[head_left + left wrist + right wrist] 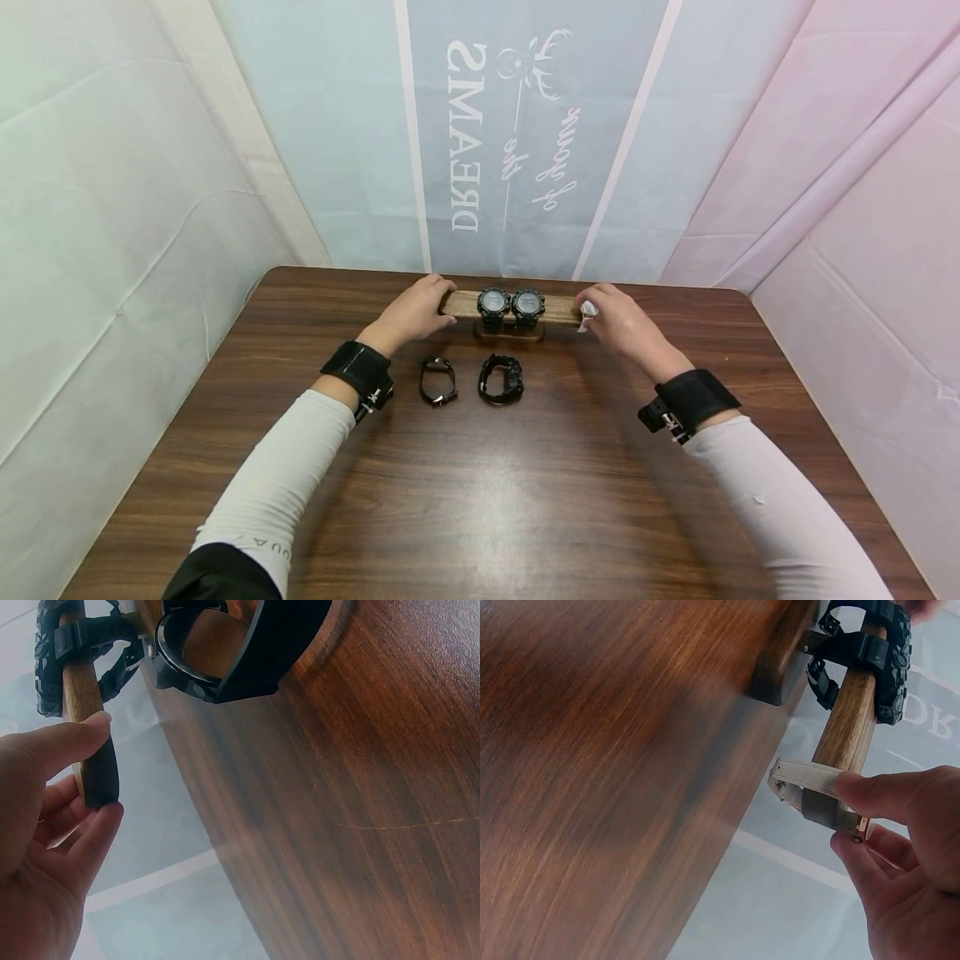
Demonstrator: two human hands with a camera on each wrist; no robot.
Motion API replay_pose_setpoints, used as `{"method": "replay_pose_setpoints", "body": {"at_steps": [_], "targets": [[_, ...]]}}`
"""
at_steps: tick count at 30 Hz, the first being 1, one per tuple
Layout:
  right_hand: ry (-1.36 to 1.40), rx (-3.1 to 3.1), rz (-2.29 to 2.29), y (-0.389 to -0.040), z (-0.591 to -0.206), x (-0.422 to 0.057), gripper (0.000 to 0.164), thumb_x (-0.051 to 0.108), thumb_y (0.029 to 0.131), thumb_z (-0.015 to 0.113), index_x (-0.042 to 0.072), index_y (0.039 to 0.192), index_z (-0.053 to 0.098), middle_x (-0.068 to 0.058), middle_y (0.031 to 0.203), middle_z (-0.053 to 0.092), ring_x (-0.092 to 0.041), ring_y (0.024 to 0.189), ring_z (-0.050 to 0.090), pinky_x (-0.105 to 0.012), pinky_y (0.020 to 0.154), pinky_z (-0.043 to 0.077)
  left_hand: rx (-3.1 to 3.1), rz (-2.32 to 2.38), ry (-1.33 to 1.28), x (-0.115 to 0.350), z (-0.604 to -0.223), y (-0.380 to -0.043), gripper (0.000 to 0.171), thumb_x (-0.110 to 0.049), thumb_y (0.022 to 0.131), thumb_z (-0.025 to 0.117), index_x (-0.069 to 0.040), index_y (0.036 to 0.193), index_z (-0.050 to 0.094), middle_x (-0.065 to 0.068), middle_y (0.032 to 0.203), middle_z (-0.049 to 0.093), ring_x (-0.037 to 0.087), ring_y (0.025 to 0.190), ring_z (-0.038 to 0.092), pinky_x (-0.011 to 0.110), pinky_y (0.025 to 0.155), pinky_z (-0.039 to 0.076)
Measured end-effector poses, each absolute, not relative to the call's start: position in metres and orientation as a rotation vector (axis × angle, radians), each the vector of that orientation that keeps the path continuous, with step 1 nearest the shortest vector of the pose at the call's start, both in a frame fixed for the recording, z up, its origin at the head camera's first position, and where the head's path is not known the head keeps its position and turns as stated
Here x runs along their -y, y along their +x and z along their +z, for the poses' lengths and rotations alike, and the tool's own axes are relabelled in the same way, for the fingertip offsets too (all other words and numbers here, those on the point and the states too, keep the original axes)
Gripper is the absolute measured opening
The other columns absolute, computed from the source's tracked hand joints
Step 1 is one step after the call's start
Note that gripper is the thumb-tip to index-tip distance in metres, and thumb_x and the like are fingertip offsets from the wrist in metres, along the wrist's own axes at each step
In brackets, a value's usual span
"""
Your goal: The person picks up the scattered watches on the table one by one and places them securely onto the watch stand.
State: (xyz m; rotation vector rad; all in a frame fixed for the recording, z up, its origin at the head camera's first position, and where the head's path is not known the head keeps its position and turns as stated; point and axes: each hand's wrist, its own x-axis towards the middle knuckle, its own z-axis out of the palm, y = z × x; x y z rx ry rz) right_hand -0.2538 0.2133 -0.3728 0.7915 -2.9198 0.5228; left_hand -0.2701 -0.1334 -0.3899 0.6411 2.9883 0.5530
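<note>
A wooden watch stand has a horizontal bar [465, 305] above a small base [771, 679]. Two chunky black watches [492, 303] are strapped side by side round the bar's middle, dials facing up. At the bar's left end, my left hand [411, 313] grips the wood between thumb and fingers. My right hand [624, 323] pinches a watch with a white strap [808, 775] at the right end. In the right wrist view, that strap loops round the bar's tip, and a gold-coloured edge shows between my fingers; its dial is hidden.
On the table [495, 492], in front of the stand, a thin black watch [438, 382] and a bulkier black watch [514, 379] lie on their sides with straps looped. A printed curtain [517, 167] hangs just behind the table's far edge. White fabric walls [127, 208] flank both sides.
</note>
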Motion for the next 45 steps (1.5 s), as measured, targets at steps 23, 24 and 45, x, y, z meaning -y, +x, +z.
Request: {"method": "replay_pose_setpoints", "body": {"at_steps": [23,24,45], "targets": [[0.908,2.869,0.445,-0.2546,-0.3742,-0.208,0.027,-0.001,0.085,0.064,0.006,0.111,0.06,-0.014,0.116,0.051,-0.031,0.108,0.05,-0.044,0.082,0.047,-2.992,0.538,0.66,0.1341,-0.3874,-0.2677,0.056,-0.027,0.084,0.071,-0.006,0.131,0.048,0.007,0.118,0.05,0.021,0.105,0.051,0.034,0.089,0.045],[0.906,2.864,0.436,-0.2549,-0.3739,-0.2078,0.027,-0.002,0.085,0.064,0.007,0.11,0.06,-0.013,0.116,0.052,-0.032,0.108,0.05,-0.044,0.083,0.046,-2.992,0.533,0.66,0.1341,-0.3873,-0.2676,0.056,-0.028,0.084,0.07,-0.006,0.131,0.048,0.007,0.119,0.05,0.021,0.106,0.051,0.034,0.089,0.045],[0.927,2.819,0.386,-0.2564,-0.3694,-0.2044,0.029,-0.001,0.079,0.071,0.012,0.105,0.064,-0.007,0.112,0.058,-0.029,0.109,0.049,-0.042,0.09,0.044,-2.993,0.551,0.692,0.1342,-0.386,-0.2673,0.055,-0.024,0.083,0.072,-0.005,0.129,0.05,0.008,0.117,0.051,0.021,0.104,0.052,0.035,0.089,0.045]]}}
